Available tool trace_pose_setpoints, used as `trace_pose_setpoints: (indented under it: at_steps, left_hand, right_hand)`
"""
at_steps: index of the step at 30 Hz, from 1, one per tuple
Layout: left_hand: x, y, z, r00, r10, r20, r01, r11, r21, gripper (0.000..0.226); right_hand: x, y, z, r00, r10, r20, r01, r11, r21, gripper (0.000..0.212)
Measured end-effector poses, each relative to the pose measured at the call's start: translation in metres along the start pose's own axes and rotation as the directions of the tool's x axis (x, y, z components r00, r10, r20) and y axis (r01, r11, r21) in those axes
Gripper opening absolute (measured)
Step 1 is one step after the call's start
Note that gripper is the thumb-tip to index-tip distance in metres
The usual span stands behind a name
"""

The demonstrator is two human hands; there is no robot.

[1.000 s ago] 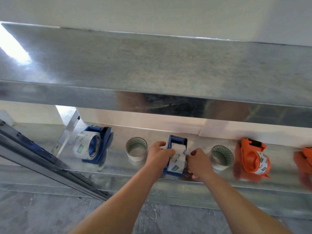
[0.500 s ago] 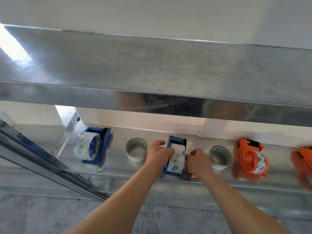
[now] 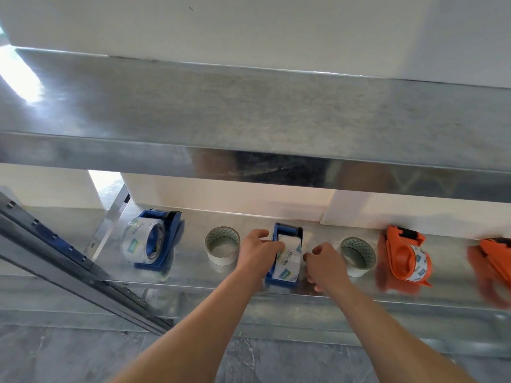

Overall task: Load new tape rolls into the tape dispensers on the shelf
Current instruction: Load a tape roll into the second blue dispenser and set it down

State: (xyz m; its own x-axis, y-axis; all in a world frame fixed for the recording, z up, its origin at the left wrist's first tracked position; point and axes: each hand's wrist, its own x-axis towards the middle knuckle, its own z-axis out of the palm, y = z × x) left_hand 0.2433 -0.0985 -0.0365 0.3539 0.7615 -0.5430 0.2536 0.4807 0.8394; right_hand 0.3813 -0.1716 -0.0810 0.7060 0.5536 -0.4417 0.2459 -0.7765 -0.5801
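A blue tape dispenser (image 3: 287,236) stands in the middle of the lower metal shelf (image 3: 318,286), with a clear tape roll (image 3: 289,261) seated in it. My left hand (image 3: 258,254) grips the dispenser's left side, thumb resting on the roll. My right hand (image 3: 326,264) hovers just right of the dispenser, fingers curled and a little apart from it, holding nothing. Further left a second blue dispenser (image 3: 163,239) holds a clear roll (image 3: 142,240). At the right an orange dispenser (image 3: 401,250) also carries a roll.
Two empty cardboard cores stand upright on the shelf, one (image 3: 222,246) left of my hands and one (image 3: 358,257) to the right. Another orange dispenser (image 3: 495,261) is cut off at the right edge. The upper shelf (image 3: 249,111) overhangs; a slanted metal rail (image 3: 69,261) crosses at left.
My right hand has drawn back slightly from the dispenser's right side, so a gap now shows. My left hand stays on the dispenser and roll.
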Motion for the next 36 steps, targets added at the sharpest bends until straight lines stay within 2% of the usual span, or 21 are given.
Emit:
trace_pose_setpoints:
  at_steps: [8,18,25,32,36]
  left_hand:
    - [-0.004,-0.001,-0.003,0.999,0.034,-0.005,-0.033,0.999,0.007,0.051]
    - [-0.016,-0.002,-0.012,0.992,0.123,-0.031,-0.12,0.988,0.101,0.052]
    - [-0.025,-0.004,-0.015,0.978,0.204,-0.046,-0.196,0.972,0.129,0.048]
    - [-0.037,-0.002,-0.006,0.975,0.22,-0.032,-0.218,0.973,0.073,0.037]
    - [-0.046,-0.003,0.006,0.975,0.22,0.0,-0.22,0.975,0.045,0.039]
  right_hand:
    - [-0.009,-0.002,-0.001,0.998,-0.026,-0.056,0.03,0.997,0.068,0.014]
    - [-0.035,-0.011,-0.01,0.991,-0.044,-0.124,0.06,0.99,0.126,0.006]
    - [-0.047,-0.013,-0.015,0.988,-0.027,-0.149,0.051,0.986,0.162,0.009]
    - [-0.06,-0.011,-0.021,0.981,-0.006,-0.193,0.046,0.978,0.204,0.011]
    - [-0.065,-0.003,-0.029,0.98,-0.004,-0.197,0.049,0.973,0.225,0.013]
